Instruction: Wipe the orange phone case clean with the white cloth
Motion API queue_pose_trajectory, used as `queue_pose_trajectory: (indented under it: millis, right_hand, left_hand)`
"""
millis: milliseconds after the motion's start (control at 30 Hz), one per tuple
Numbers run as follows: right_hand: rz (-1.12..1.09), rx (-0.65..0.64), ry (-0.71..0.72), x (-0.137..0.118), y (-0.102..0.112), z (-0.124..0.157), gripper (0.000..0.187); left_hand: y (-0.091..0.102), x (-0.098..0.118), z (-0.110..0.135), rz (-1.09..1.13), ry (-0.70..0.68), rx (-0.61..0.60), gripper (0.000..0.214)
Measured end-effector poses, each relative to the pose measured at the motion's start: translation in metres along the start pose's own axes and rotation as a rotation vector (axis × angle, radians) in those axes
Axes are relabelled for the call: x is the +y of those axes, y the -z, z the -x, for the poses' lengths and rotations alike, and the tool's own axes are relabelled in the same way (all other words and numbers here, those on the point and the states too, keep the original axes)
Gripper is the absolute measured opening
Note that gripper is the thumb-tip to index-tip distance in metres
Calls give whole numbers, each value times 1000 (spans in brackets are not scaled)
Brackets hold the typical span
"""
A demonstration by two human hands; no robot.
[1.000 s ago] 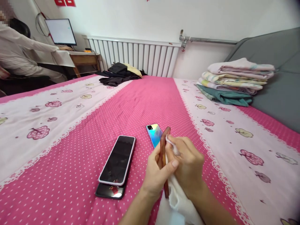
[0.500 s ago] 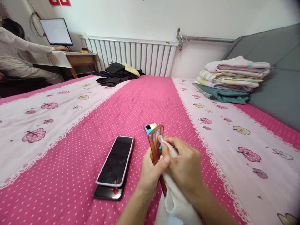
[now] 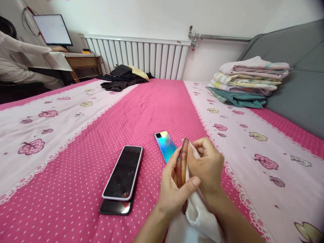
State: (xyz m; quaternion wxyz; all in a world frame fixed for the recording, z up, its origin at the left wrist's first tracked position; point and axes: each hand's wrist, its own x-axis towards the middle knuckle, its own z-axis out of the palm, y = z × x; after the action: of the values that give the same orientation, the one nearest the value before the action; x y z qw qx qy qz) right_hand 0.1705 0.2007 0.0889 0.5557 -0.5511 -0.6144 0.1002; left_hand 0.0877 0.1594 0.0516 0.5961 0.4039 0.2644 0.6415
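Two bare hands meet low in the view, near its middle. The left hand [image 3: 173,190] grasps a brown phone case [image 3: 184,158], fingers behind it and thumb lying across the near side. The right hand [image 3: 209,165] pinches a white cloth [image 3: 202,216] against the case's edge; its fingertips are partly hidden. The case is held up, edge toward the camera, above the bedcover [image 3: 154,111]. I judge it light, thin and rather flexible, its glossy surface perhaps a little slippery; the long side rims seem the best place to hold, without squeezing hard. The cloth looks soft and limp. Just beyond lies a blue phone [image 3: 165,145], back upward. To the left, a white-rimmed phone [image 3: 123,172] rests on a dark phone [image 3: 115,207]. Farther away are dark clothes [image 3: 120,79] and folded fabrics [image 3: 250,79].
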Motion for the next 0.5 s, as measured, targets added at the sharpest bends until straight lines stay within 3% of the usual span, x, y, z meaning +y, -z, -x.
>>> queue_pose_trajectory:
  millis: [133,300,500]
  right_hand:
    - [-174,-111,-153,3,-2,-3,25]
    - [-338,-174,-305,3,-1,-6,30]
    - [-439,-279,-462,0,-1,-9,35]
  left_hand:
    - [1,-4,0,-33,15,50,67]
    - [2,-4,2,-100,-66,68,68]
    - [5,-4,1,-149,-78,86,67]
